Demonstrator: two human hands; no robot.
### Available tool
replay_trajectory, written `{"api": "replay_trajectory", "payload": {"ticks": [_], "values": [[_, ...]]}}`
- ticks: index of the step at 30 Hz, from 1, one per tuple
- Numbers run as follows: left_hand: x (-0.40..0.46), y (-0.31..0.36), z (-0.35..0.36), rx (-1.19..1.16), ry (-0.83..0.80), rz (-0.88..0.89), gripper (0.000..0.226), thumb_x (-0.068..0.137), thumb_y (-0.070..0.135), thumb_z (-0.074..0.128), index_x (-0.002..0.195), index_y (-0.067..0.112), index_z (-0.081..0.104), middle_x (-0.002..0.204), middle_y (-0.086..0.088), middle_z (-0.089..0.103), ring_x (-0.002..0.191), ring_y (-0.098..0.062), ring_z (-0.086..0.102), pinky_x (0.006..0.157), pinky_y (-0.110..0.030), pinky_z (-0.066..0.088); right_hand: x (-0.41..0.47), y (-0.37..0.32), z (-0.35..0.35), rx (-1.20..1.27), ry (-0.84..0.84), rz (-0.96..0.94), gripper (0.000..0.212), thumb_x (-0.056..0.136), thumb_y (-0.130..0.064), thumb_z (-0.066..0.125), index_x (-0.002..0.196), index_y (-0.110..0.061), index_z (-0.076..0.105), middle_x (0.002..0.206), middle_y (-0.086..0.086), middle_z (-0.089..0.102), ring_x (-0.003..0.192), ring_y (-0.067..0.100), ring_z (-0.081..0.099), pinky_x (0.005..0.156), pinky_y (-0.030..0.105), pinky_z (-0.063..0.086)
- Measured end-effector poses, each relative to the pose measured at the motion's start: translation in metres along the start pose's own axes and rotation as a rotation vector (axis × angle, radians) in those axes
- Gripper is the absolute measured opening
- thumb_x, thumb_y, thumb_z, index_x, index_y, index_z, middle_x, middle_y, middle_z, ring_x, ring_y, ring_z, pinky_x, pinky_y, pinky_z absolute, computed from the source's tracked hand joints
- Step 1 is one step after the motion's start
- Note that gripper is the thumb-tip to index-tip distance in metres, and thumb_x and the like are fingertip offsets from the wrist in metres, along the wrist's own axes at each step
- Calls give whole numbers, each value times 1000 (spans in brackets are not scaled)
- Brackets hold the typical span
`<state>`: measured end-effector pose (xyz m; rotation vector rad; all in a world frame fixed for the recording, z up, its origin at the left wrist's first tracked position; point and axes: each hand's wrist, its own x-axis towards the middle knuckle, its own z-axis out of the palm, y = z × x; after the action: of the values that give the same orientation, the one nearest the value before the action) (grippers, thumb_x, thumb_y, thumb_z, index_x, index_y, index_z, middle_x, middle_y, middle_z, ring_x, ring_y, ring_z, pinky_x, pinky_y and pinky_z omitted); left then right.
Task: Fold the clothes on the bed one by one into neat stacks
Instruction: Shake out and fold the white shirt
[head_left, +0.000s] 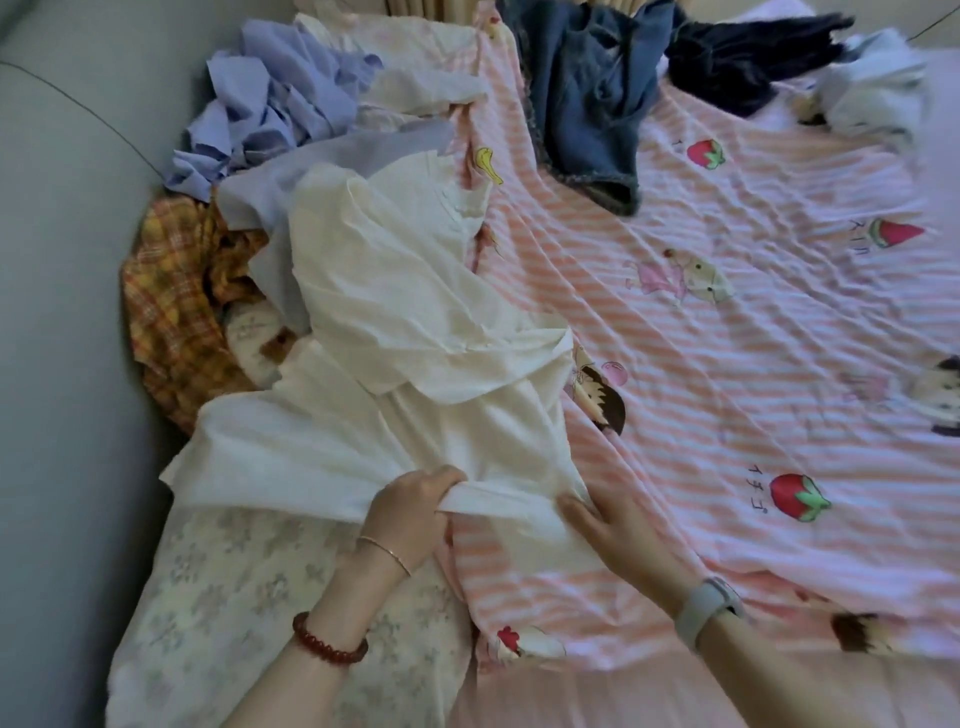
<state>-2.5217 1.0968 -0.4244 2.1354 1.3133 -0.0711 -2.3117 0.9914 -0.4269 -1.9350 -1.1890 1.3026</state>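
Observation:
A cream white garment (395, 322) lies crumpled and stretched along the left side of the bed, over the pink striped sheet (727, 332). My left hand (410, 512) grips a bunched fold of its near edge. To the right of it, my right hand (618, 530) has its fingers on the same near edge of the garment; how they lie under the cloth is hidden. Unfolded clothes lie behind: a lilac heap (270, 104), an orange plaid piece (176, 291), blue denim (592, 93) and a dark navy piece (748, 57).
A grey padded wall (62, 260) runs along the bed's left side. A floral pillow (249, 597) lies at the near left under my left forearm. A white and pale blue bundle (872, 83) sits at the far right corner.

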Motion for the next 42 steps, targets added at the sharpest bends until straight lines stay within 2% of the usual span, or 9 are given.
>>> {"api": "replay_trajectory", "payload": {"ticks": [3,7,13,17,21,24,28,33,42], "values": [[-56,35,32,-54,-205,65,26,89,27,56,115,24,60,99,-6,69,91,-26,62,70,-30,40,-44,33,-17,-275,-155,100,33,96,-31,50,72,-8,55,68,2,54,60,12,44,56,27,29],[-85,66,76,-56,-466,75,37,93,31,50,130,26,51,131,5,56,118,-16,52,95,-26,40,-93,73,-46,-598,-77,322,27,96,-35,45,105,-15,61,103,7,67,94,25,61,68,32,39],[-26,84,75,193,276,234,49,73,18,75,119,7,61,127,-17,56,118,-37,52,94,-52,40,-95,94,-50,-633,144,382,37,94,-34,47,129,-23,50,128,6,52,117,27,49,93,38,41],[48,77,60,491,62,-29,76,87,52,49,148,23,15,154,-5,21,144,-25,5,110,-56,-3,-76,84,-36,-378,264,233,39,94,-27,49,132,-18,49,126,4,52,114,22,51,95,36,39],[62,90,51,453,-20,10,26,92,32,43,104,14,57,101,-9,66,98,-29,59,95,-42,32,-48,54,-30,218,304,231,25,94,-18,49,105,-2,63,97,9,67,86,22,59,84,38,48],[17,104,53,255,111,222,20,89,21,56,75,7,58,73,-13,62,67,-34,60,54,-30,34,-28,29,-34,693,151,351,42,93,-36,52,125,-9,53,107,4,62,92,18,61,81,33,51],[-54,124,52,54,149,475,26,78,26,62,58,10,56,50,-5,54,42,-28,54,36,-23,37,-12,2,-29,740,62,299,55,89,-24,60,140,-15,40,136,0,48,109,19,58,81,33,53],[-67,125,22,-205,163,360,19,84,19,58,90,8,73,81,-5,71,71,-21,67,62,-32,52,-41,-16,-54,639,213,151,29,90,-1,41,85,-5,69,70,-11,52,64,17,40,53,24,34],[-8,238,-24,35,12,786,58,82,24,69,135,17,46,144,-7,40,137,-25,30,114,-34,20,-162,-57,-168,81,138,-75,23,86,-2,60,105,-16,64,86,-9,61,72,-13,54,66,7,41]]}}
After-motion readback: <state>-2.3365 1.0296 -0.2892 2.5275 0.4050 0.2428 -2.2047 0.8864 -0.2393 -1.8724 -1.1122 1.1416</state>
